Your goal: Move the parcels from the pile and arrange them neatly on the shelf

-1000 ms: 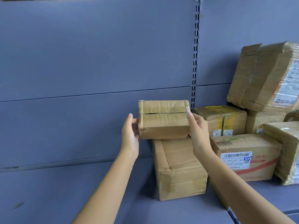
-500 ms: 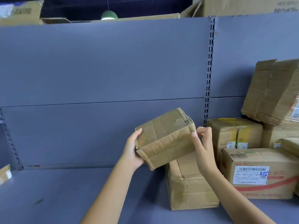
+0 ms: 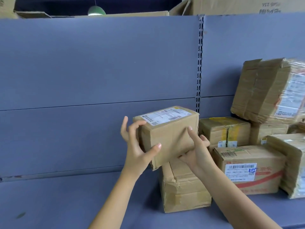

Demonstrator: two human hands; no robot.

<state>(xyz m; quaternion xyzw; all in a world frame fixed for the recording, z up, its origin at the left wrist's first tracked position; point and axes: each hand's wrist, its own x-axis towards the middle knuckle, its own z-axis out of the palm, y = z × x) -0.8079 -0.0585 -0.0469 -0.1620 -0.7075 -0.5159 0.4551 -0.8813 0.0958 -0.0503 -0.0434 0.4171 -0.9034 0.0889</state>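
I hold a small brown cardboard parcel [image 3: 168,134] in the air over the grey shelf [image 3: 66,204], its white label facing up. My left hand [image 3: 137,147] grips its left end, thumb on the front face. My right hand [image 3: 194,151] supports its lower right side, a finger pressed on the front. Directly below it a larger dented parcel [image 3: 183,192] lies on the shelf. Beside that sits a labelled parcel with a red stripe [image 3: 247,171].
More parcels are stacked at the right: a yellow-taped box [image 3: 226,131], a big plastic-wrapped box [image 3: 270,91] on top, and another wrapped one [image 3: 295,164] at the edge. The shelf's grey back panel [image 3: 99,71] has a slotted upright [image 3: 199,63]. Cardboard boxes [image 3: 231,5] stand above.
The small parcel was lifted off the dented parcel and turned over in my hands, so its labelled face now points up. My head view rose and shifted left.
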